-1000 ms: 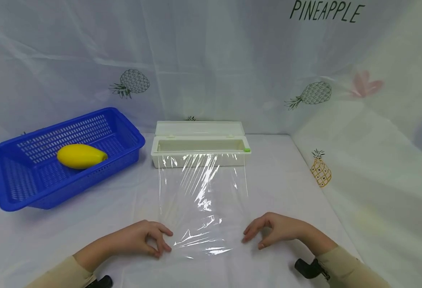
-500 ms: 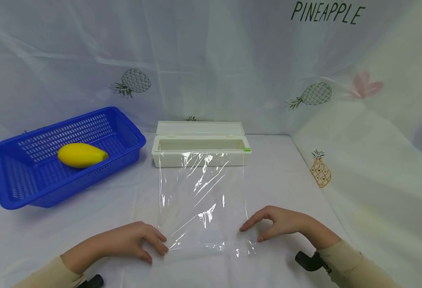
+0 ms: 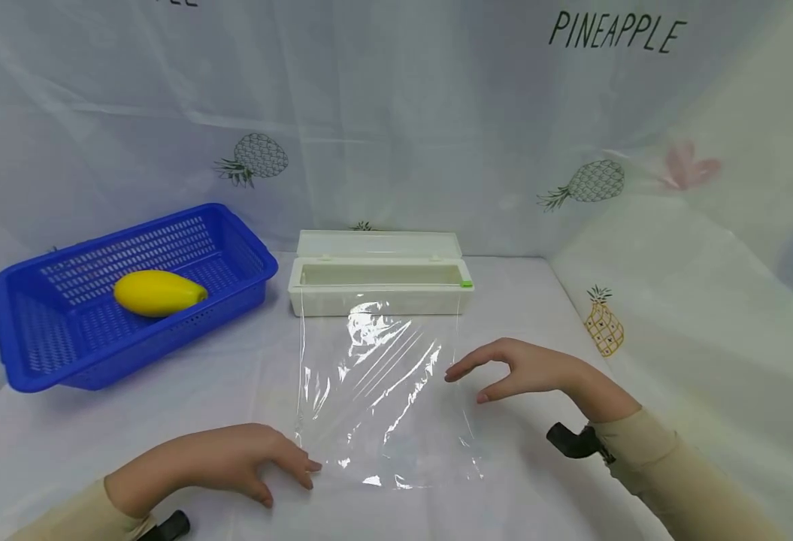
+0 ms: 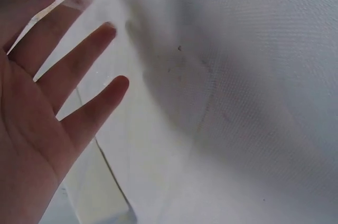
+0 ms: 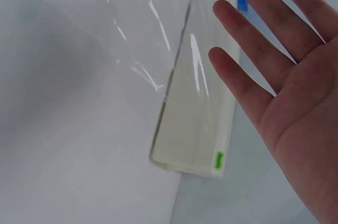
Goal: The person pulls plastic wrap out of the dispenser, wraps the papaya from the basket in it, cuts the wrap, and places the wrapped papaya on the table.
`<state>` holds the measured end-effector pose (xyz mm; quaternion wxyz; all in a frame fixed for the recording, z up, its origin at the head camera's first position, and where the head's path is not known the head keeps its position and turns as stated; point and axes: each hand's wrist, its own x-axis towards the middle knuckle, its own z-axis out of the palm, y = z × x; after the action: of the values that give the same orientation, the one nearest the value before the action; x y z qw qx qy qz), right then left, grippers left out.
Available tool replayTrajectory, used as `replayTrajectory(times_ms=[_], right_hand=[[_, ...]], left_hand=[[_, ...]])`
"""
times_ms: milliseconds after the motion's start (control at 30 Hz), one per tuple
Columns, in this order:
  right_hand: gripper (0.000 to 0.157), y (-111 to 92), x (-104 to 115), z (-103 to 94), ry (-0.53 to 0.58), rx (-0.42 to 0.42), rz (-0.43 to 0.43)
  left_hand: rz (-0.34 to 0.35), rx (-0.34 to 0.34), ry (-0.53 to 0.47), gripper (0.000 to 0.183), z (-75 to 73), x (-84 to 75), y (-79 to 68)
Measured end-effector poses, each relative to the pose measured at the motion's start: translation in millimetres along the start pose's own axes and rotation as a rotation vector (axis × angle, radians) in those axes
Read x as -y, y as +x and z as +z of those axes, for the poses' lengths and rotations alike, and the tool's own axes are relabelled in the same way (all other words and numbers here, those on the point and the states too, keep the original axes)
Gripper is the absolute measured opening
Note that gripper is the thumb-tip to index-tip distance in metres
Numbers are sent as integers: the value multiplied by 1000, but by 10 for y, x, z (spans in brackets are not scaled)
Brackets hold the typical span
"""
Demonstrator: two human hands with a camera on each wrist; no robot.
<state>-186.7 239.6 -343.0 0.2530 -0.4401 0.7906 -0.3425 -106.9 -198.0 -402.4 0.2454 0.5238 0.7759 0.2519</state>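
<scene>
A sheet of clear cling film [image 3: 385, 391] lies pulled out toward me from a white cling film dispenser [image 3: 379, 245], whose lid stands up at the back. My left hand [image 3: 254, 456] has its fingertips at the film's near left corner, fingers relaxed. In the left wrist view its fingers [image 4: 79, 65] are spread, and film glints over one fingertip. My right hand [image 3: 534, 372] hovers by the film's right edge with thumb and fingers apart, holding nothing. From the right wrist, the dispenser [image 5: 190, 123] with its green slider [image 5: 219, 159] shows beyond the loosely spread fingers.
To the left stands a blue plastic basket [image 3: 135, 353] with a smooth yellow fruit or vegetable [image 3: 158, 293] in it. A white cloth [image 3: 545, 466] covers the table, and a pineapple-print curtain [image 3: 410, 150] hangs behind and to the right.
My right hand has lifted away from the film's near right corner and moved up toward the dispenser. The left hand has shifted slightly left and down, its fingers loosening. The film's creases have changed.
</scene>
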Motion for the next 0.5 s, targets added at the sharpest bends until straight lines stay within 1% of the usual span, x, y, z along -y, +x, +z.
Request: replayTrajectory(times_ms=[67, 133, 233, 300, 400, 500], right_hand=[[41, 20, 29, -31, -1, -1, -3], [41, 42, 54, -59, -11, 2, -1], [42, 76, 86, -115, -36, 1, 11], [44, 101, 105, -168, -50, -2, 23], [47, 155, 134, -266, -76, -16, 28], [50, 232, 177, -377, -88, -38, 11]], left_hand=[[-5, 14, 30, 47, -8, -20, 6], [-13, 28, 38, 48, -31, -43, -1], [-34, 4, 48, 50, -141, -79, -41], [-53, -42, 69, 51, -272, -93, -95], [-120, -134, 119, 51, -526, -100, -200], [-243, -223, 154, 53, -787, -114, -316]])
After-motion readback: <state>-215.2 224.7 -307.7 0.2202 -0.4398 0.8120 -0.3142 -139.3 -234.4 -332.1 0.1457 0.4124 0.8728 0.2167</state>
